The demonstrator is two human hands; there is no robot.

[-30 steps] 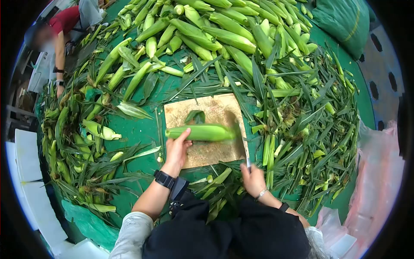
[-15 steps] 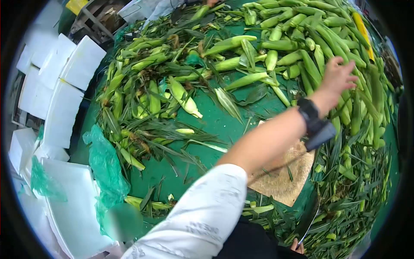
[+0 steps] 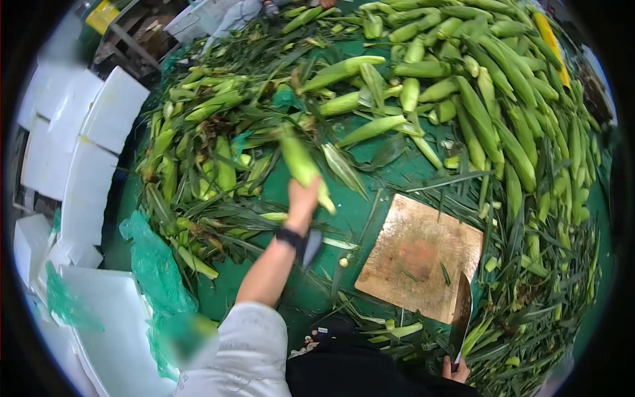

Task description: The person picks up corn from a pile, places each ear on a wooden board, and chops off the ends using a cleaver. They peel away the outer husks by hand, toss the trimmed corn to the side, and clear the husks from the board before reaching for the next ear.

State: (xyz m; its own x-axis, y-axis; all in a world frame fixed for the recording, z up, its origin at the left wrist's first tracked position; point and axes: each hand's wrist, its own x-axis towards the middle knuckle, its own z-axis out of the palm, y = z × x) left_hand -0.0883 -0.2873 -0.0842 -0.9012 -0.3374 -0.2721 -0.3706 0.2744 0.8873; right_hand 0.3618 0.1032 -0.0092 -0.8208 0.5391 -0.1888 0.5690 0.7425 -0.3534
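Note:
My left hand (image 3: 304, 197) is closed around an ear of corn (image 3: 299, 159) in green husk, slightly blurred, over the left part of the green surface. A dark band circles that wrist. At the bottom right, my right hand (image 3: 456, 370) grips a knife (image 3: 461, 324) by its handle, with the blade pointing away from me. The blade overlaps the right edge of a worn wooden cutting board (image 3: 390, 264), where a few leaf scraps lie. Part of the right hand is cut off by dark clothing.
A big heap of unhusked corn (image 3: 509, 79) fills the upper right. Loose husk leaves (image 3: 529, 317) cover the right side, and more corn (image 3: 225, 106) with leaves lies left. White foam boxes (image 3: 92, 165) and green plastic bags (image 3: 155, 264) stand at far left. Another person's hand (image 3: 327, 3) shows at the top.
My left hand has swung from the right-hand heap, fingers spread, to the left and has taken hold of an ear of corn. The knife has moved up to the board's edge.

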